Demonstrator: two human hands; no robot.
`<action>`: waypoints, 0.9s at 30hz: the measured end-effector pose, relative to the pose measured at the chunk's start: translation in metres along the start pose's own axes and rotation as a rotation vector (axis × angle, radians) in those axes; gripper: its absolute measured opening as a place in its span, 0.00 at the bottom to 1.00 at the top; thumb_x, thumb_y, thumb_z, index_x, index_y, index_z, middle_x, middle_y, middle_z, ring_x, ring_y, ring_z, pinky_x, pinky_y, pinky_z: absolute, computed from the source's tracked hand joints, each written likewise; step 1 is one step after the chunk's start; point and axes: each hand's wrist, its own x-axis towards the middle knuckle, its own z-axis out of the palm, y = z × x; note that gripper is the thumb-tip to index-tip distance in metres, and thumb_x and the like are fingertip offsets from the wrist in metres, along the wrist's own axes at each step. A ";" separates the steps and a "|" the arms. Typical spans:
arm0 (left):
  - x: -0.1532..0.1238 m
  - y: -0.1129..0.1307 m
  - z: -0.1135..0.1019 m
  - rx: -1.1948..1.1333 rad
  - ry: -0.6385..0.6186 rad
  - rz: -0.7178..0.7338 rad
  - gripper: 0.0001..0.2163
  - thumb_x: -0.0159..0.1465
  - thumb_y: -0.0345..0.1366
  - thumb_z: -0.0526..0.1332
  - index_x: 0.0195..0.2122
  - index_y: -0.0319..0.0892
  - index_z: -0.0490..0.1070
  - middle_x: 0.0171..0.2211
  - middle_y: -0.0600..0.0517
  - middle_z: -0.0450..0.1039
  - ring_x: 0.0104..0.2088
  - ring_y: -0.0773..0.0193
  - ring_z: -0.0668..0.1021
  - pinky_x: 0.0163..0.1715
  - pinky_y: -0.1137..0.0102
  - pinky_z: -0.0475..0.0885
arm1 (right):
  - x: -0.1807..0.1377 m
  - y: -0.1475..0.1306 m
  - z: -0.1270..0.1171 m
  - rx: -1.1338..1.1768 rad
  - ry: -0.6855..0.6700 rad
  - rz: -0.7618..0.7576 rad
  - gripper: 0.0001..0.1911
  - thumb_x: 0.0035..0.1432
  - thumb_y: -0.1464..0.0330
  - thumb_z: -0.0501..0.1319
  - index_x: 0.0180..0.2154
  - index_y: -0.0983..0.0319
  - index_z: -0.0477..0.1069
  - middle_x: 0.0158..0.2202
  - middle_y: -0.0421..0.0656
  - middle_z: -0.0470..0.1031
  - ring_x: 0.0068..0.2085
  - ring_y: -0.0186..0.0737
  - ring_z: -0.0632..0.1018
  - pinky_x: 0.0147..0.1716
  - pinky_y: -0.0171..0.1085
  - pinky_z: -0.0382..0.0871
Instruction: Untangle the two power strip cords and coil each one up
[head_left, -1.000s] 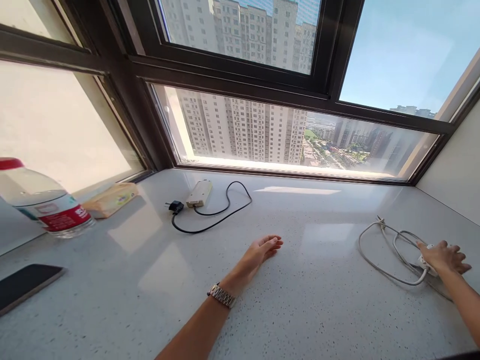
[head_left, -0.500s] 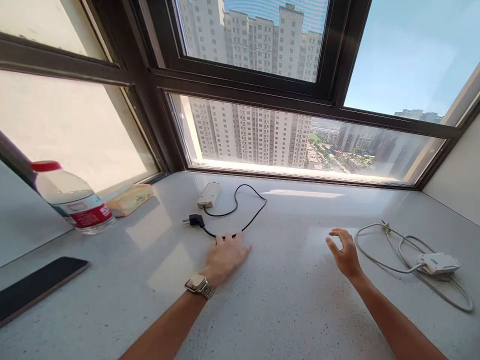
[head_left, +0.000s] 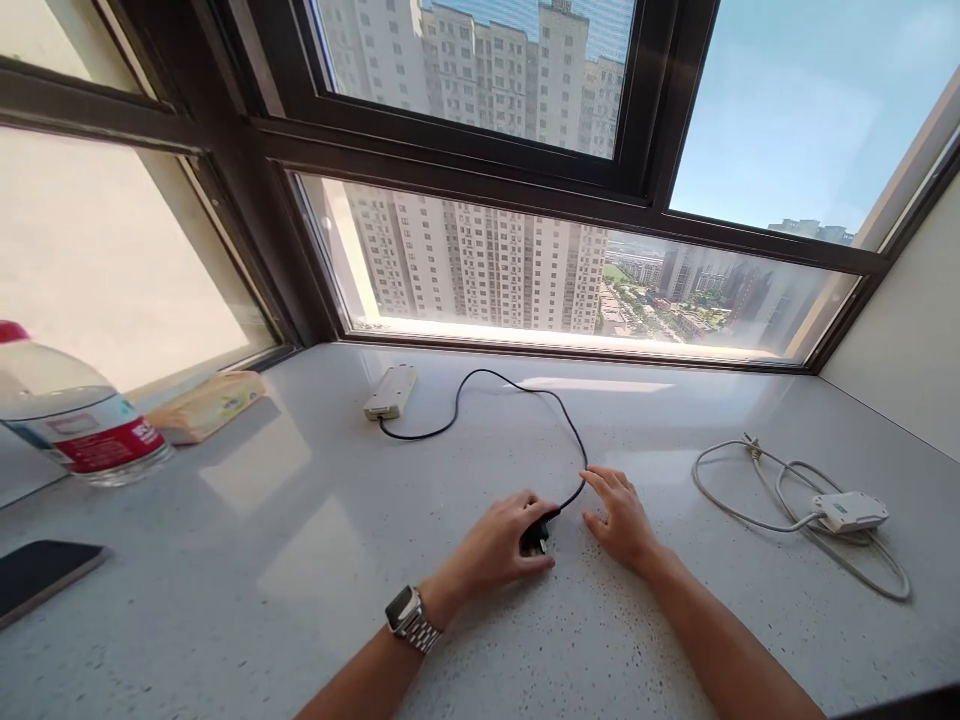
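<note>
My left hand (head_left: 495, 548), a watch on its wrist, grips the black plug (head_left: 537, 536) of a black cable (head_left: 525, 392) on the speckled white sill. That cable arcs back to a small cream box (head_left: 390, 391) near the window. My right hand (head_left: 619, 516) rests just right of the plug with fingers spread, its fingertips beside the cable and holding nothing.
A white power strip (head_left: 850, 510) with its looped grey cord (head_left: 739, 512) lies at the right. At the left stand a water bottle (head_left: 71, 418), a yellow tissue pack (head_left: 206, 404) and a dark phone (head_left: 37, 575). The window frame (head_left: 465, 175) borders the sill (head_left: 300, 560).
My left hand took hold of the black plug and pulled it right and toward me, stretching the cable. My right hand left the white power strip and came to the cable.
</note>
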 end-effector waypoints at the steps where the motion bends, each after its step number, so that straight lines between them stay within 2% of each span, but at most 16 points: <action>1: 0.001 0.006 0.005 0.039 -0.046 0.048 0.29 0.49 0.45 0.69 0.54 0.50 0.71 0.44 0.46 0.72 0.43 0.53 0.73 0.45 0.63 0.66 | 0.001 -0.001 0.000 -0.018 -0.030 -0.027 0.31 0.53 0.74 0.59 0.60 0.57 0.63 0.61 0.47 0.65 0.60 0.51 0.63 0.57 0.51 0.60; 3: 0.001 0.017 0.012 0.081 -0.141 0.132 0.34 0.46 0.45 0.71 0.56 0.51 0.69 0.47 0.46 0.70 0.45 0.52 0.72 0.47 0.61 0.65 | 0.002 -0.003 -0.001 -0.030 -0.081 -0.089 0.31 0.52 0.76 0.59 0.58 0.57 0.66 0.62 0.46 0.64 0.63 0.51 0.60 0.58 0.51 0.57; 4: 0.001 0.020 0.012 0.081 -0.189 0.167 0.36 0.45 0.44 0.71 0.57 0.51 0.67 0.49 0.46 0.70 0.46 0.51 0.72 0.49 0.59 0.65 | 0.002 -0.003 -0.001 -0.016 -0.096 -0.117 0.27 0.51 0.77 0.59 0.54 0.56 0.69 0.60 0.45 0.67 0.62 0.51 0.61 0.58 0.50 0.56; 6: 0.000 0.023 0.012 0.040 -0.252 0.221 0.38 0.45 0.41 0.71 0.60 0.52 0.64 0.51 0.46 0.69 0.48 0.50 0.71 0.50 0.58 0.64 | 0.002 -0.001 -0.004 0.051 -0.094 -0.152 0.15 0.52 0.74 0.61 0.43 0.57 0.75 0.49 0.45 0.75 0.57 0.49 0.67 0.55 0.48 0.58; 7: -0.001 0.024 0.012 0.008 -0.256 0.241 0.38 0.47 0.39 0.70 0.61 0.53 0.62 0.51 0.47 0.69 0.48 0.51 0.71 0.50 0.59 0.65 | 0.002 0.000 -0.006 0.097 -0.080 -0.164 0.07 0.54 0.71 0.62 0.36 0.58 0.76 0.41 0.45 0.78 0.51 0.48 0.71 0.53 0.47 0.60; 8: -0.003 0.023 0.012 -0.023 -0.240 0.261 0.37 0.49 0.36 0.68 0.62 0.55 0.60 0.50 0.48 0.70 0.47 0.53 0.71 0.49 0.60 0.65 | 0.002 0.001 -0.007 0.148 -0.059 -0.172 0.03 0.55 0.67 0.62 0.31 0.58 0.75 0.34 0.44 0.78 0.44 0.45 0.74 0.50 0.46 0.61; 10: -0.004 0.022 0.013 -0.067 -0.145 0.292 0.35 0.52 0.31 0.65 0.62 0.55 0.59 0.47 0.48 0.71 0.45 0.55 0.72 0.47 0.62 0.66 | 0.002 0.001 -0.006 0.252 -0.008 -0.164 0.12 0.57 0.63 0.61 0.23 0.59 0.71 0.24 0.42 0.73 0.32 0.40 0.72 0.43 0.43 0.63; 12: -0.004 0.023 0.017 -0.090 -0.007 0.302 0.29 0.56 0.31 0.63 0.60 0.53 0.64 0.45 0.47 0.72 0.44 0.56 0.72 0.47 0.62 0.67 | 0.001 -0.003 -0.002 0.340 0.021 -0.132 0.16 0.56 0.61 0.59 0.18 0.59 0.65 0.19 0.39 0.66 0.25 0.36 0.66 0.35 0.39 0.62; 14: -0.004 0.025 0.020 -0.131 0.099 0.304 0.21 0.60 0.35 0.62 0.55 0.52 0.70 0.45 0.45 0.72 0.45 0.56 0.72 0.47 0.61 0.67 | -0.001 -0.009 0.005 0.407 0.009 -0.110 0.18 0.53 0.62 0.58 0.15 0.59 0.57 0.16 0.37 0.60 0.23 0.34 0.62 0.28 0.36 0.59; 16: -0.003 0.029 0.023 -0.224 0.134 0.324 0.14 0.61 0.39 0.63 0.48 0.51 0.75 0.47 0.44 0.72 0.47 0.55 0.72 0.48 0.61 0.67 | -0.002 -0.015 0.011 0.442 -0.041 -0.129 0.19 0.50 0.62 0.57 0.14 0.59 0.53 0.16 0.36 0.56 0.22 0.33 0.60 0.26 0.34 0.55; 19: -0.001 0.032 0.021 -0.517 0.179 0.304 0.11 0.62 0.46 0.61 0.37 0.46 0.78 0.44 0.43 0.74 0.47 0.54 0.73 0.49 0.60 0.67 | 0.000 -0.012 0.009 0.422 -0.102 -0.116 0.18 0.50 0.62 0.57 0.15 0.59 0.54 0.16 0.35 0.54 0.21 0.31 0.57 0.25 0.33 0.53; 22: 0.002 0.028 0.004 -0.907 0.381 0.118 0.18 0.60 0.53 0.60 0.25 0.42 0.73 0.28 0.47 0.75 0.38 0.57 0.76 0.45 0.62 0.70 | 0.004 0.010 -0.007 0.347 -0.061 -0.024 0.20 0.53 0.60 0.59 0.16 0.60 0.56 0.15 0.34 0.54 0.20 0.30 0.56 0.24 0.33 0.52; 25: 0.003 0.016 -0.026 -1.226 0.642 -0.080 0.22 0.56 0.54 0.63 0.17 0.42 0.62 0.17 0.55 0.65 0.23 0.66 0.72 0.31 0.68 0.71 | 0.007 0.036 -0.024 0.301 0.037 0.078 0.22 0.52 0.57 0.61 0.15 0.60 0.56 0.15 0.34 0.54 0.20 0.30 0.55 0.23 0.33 0.51; 27: 0.001 0.005 -0.047 -1.368 0.801 -0.169 0.24 0.57 0.51 0.65 0.17 0.42 0.55 0.13 0.59 0.57 0.16 0.71 0.64 0.20 0.73 0.64 | 0.009 0.047 -0.028 0.306 0.066 0.141 0.22 0.50 0.56 0.61 0.15 0.60 0.56 0.15 0.35 0.55 0.21 0.31 0.55 0.22 0.33 0.50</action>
